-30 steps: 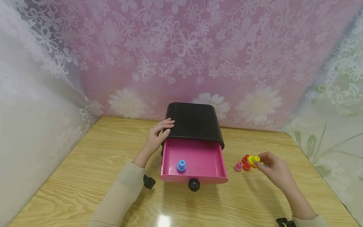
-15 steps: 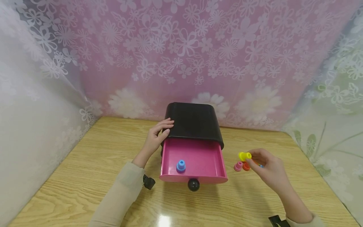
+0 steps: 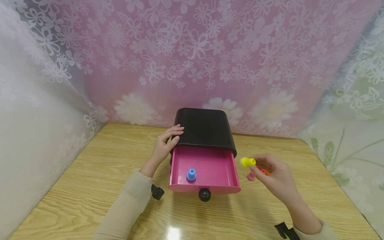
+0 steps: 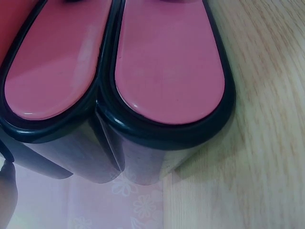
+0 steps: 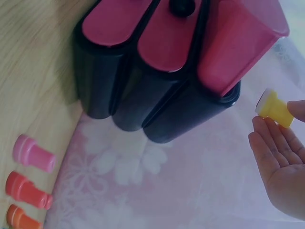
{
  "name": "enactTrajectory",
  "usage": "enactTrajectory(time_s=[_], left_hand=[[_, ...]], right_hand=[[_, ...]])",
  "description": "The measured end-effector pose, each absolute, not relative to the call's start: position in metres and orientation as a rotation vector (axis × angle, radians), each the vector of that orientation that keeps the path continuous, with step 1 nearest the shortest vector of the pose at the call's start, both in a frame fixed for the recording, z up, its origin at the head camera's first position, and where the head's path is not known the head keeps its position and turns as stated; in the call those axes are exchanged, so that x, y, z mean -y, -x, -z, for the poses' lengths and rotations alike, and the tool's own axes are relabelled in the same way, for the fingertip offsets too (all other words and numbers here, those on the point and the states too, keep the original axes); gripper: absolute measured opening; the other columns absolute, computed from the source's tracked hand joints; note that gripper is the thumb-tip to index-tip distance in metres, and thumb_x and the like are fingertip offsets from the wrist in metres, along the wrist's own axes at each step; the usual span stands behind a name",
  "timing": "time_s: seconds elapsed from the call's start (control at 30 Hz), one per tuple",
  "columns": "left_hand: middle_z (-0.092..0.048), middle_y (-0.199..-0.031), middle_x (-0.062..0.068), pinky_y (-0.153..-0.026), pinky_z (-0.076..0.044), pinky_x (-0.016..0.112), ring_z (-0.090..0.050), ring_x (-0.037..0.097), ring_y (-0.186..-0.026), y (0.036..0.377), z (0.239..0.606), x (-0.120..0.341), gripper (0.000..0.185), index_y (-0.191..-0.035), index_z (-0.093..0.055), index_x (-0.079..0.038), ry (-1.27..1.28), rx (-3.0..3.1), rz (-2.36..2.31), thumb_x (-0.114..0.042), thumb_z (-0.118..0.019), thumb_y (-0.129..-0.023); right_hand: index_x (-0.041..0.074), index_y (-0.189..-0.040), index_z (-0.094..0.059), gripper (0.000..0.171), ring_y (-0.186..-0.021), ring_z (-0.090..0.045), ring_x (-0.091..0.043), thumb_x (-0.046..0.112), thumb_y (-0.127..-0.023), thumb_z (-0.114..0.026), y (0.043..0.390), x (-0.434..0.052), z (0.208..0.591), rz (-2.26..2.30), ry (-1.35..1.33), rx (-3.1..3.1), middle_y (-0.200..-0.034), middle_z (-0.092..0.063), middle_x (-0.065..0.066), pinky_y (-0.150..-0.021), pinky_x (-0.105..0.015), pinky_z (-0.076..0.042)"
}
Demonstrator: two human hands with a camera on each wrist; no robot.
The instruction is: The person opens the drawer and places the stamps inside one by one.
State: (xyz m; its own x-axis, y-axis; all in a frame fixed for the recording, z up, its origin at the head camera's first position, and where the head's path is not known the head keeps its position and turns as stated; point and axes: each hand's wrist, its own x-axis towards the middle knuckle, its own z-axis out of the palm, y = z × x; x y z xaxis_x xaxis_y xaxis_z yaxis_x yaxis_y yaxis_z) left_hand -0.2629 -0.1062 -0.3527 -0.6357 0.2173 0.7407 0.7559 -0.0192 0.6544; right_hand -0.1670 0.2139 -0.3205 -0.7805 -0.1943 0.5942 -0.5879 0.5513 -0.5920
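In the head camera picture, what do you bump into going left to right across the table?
Left hand → blue piece in the pink drawer → yellow piece → right hand.

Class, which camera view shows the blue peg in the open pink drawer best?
The head view: the blue peg stands upright in plain sight near the front of the pink drawer. The right wrist view shows that drawer only from outside; the left wrist view shows no peg.

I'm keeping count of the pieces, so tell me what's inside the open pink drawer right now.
One blue stamp-like piece stands on the floor of the pink drawer, near its front left. The rest of the visible floor is bare. The back part lies under the black cabinet top, so that stretch stays hidden.
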Motion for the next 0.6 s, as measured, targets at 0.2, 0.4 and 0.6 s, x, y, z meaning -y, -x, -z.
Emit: enactTrajectory(time_s=[0.2, 0.4, 0.6], left_hand=[[-0.048, -0.114, 0.033, -0.101, -0.026, 0.043, -0.034, 0.042, -0.119, 0.263, 0.353, 0.106, 0.021, -0.1, -0.055, 0.019, 1.014, 1.833, 1.693, 0.015, -0.045, -0.081], [-0.048, -0.114, 0.033, -0.101, -0.026, 0.044, -0.033, 0.042, -0.119, 0.262, 0.352, 0.106, 0.021, -0.1, -0.055, 0.019, 1.009, 1.84, 1.695, 0.015, -0.045, -0.082], [-0.048, -0.115, 0.032, -0.101, -0.025, 0.043, -0.034, 0.04, -0.119, 0.261, 0.352, 0.106, 0.022, -0.101, -0.055, 0.018, 1.001, 1.853, 1.693, 0.015, -0.045, -0.082]], right_hand=[[-0.001, -0.092, -0.061, 0.027, -0.077, -0.06, -0.001, -0.011, -0.068, -0.068, 0.165, -0.203, 0.317, -1.157, -0.683, 2.313, -0.085, -0.065, -0.009, -0.063, -0.015, -0.049], [0.0, -0.094, -0.061, 0.028, -0.079, -0.061, -0.005, -0.013, -0.069, -0.066, 0.166, -0.192, 0.317, -1.278, -0.791, 2.277, -0.086, -0.065, -0.009, -0.063, -0.019, -0.05], [0.004, -0.094, -0.062, 0.025, -0.08, -0.061, -0.007, -0.005, -0.072, -0.068, 0.166, -0.182, 0.317, -1.269, -0.819, 2.332, -0.086, -0.065, -0.002, -0.067, -0.018, -0.049]])
